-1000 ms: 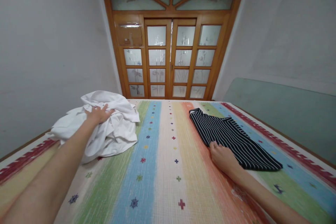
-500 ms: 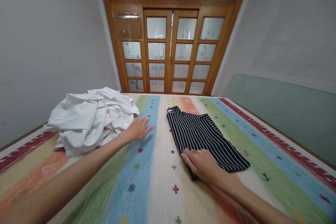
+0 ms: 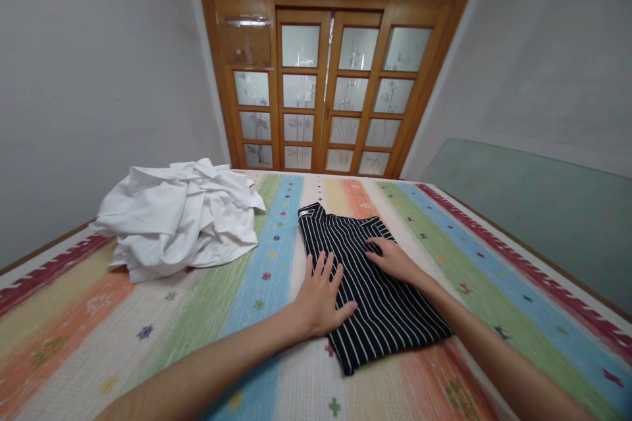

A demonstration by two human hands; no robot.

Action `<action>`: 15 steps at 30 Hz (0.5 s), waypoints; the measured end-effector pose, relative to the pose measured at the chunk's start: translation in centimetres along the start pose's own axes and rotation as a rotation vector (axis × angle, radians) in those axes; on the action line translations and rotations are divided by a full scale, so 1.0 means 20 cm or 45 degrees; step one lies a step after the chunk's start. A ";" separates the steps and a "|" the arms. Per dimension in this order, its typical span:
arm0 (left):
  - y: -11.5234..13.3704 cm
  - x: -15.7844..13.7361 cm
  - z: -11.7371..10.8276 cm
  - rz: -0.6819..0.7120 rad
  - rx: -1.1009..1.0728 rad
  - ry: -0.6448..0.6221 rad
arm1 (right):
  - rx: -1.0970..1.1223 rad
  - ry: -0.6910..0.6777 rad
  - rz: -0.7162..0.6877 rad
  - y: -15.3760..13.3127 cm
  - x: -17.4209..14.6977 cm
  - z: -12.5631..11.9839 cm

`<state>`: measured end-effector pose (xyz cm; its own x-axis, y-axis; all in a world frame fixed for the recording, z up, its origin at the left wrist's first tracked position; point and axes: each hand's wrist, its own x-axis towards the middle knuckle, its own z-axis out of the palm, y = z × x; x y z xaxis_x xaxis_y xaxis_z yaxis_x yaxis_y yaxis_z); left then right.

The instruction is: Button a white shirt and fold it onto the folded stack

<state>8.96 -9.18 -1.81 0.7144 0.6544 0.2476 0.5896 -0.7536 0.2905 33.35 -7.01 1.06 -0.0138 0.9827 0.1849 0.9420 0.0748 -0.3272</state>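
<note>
A folded black shirt with white stripes (image 3: pixel 375 312) lies flat on the patterned cloth, its collar end pointing away from me. My left hand (image 3: pixel 320 299) rests along the shirt's left edge, fingers spread and thumb reaching over the stripes. On the upper right part of the shirt is my right hand (image 3: pixel 392 260), fingers apart and slightly bent, gripping nothing that I can see. Some of the shirt's right side is hidden behind my right hand and forearm.
A crumpled heap of white cloth (image 3: pixel 178 220) sits at the left. The colourful striped cover (image 3: pixel 257 289) spreads over the whole surface. Beyond its far edge stand wooden doors with glass panes (image 3: pixel 323 85). A pale green panel (image 3: pixel 533 204) runs along the right.
My left hand has come from beside the white heap to the shirt's left edge. My right hand has let go of the near left edge and moved up. The shirt has shifted left.
</note>
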 end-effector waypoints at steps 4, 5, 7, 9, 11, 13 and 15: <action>0.18 -0.08 0.03 0.031 -0.090 -0.014 | 0.179 0.087 -0.148 -0.18 0.21 0.11; 0.23 -0.10 0.03 0.057 -0.117 -0.039 | 0.212 0.102 -0.161 -0.24 0.27 0.14; 0.30 -0.13 0.02 0.092 -0.175 -0.081 | 0.260 0.112 -0.132 -0.36 0.38 0.20; 0.35 -0.16 0.00 0.123 -0.233 -0.094 | 0.291 0.083 -0.088 -0.45 0.47 0.26; 0.37 -0.17 -0.01 0.171 -0.285 -0.089 | 0.305 0.060 -0.080 -0.52 0.52 0.32; 0.37 -0.17 -0.01 0.204 -0.343 -0.076 | 0.310 0.074 -0.103 -0.56 0.53 0.36; 0.35 -0.16 0.02 0.194 -0.415 -0.041 | 0.355 0.134 -0.157 -0.57 0.52 0.36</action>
<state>10.91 -16.55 -1.04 0.7992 0.5303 0.2832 0.3284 -0.7797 0.5331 19.95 3.58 -0.01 -0.0737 0.9415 0.3289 0.8070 0.2501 -0.5349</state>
